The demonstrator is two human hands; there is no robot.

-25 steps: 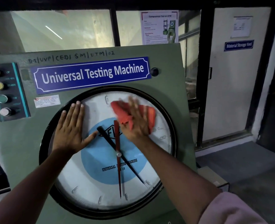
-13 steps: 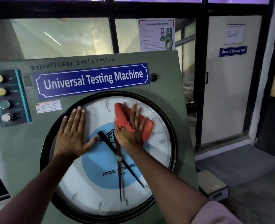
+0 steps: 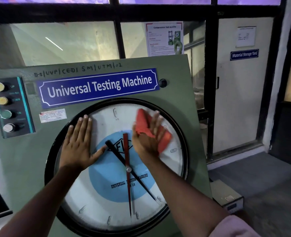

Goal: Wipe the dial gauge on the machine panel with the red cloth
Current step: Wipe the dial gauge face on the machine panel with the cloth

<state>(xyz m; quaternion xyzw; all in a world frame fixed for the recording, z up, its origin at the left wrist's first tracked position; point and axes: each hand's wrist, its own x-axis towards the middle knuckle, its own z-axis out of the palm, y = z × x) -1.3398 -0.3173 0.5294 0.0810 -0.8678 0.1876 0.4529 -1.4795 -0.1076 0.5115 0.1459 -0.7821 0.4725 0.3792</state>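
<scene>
Two hands: both on the dial (image 3: 117,189), which sits in the lower middle of the green panel (image 3: 180,93).
Left hand (image 3: 78,142): open and flat, fingers together, palm on the upper-left of the dial glass; it holds nothing and looks to be bracing.
Right hand (image 3: 148,135): fingers spread and pressing the cloth (image 3: 141,124) against the upper-right of the glass; a flat pinning hold, not a fist. The hand is motion-blurred.
Cloth: red, bunched and folded, part sticking out above the fingers and part to their right.
Cloth handling: judged soft, light and limp; it will likely slide out from under loose fingers, so a broad palm with steady pressure suits it better than a pinch.
Dial handling: judged rigid, smooth and slippery under the cloth; the cover is probably glass, so firm but not heavy pressure.
Needles: a red pointer (image 3: 127,177) and a black pointer (image 3: 132,171) appear to lie behind the cover, out of reach of the cloth.
Where to hold: cloth at its bunched middle, under the palm.
Left to do: the lower half of the face looks unwiped, though I cannot be sure.
</scene>
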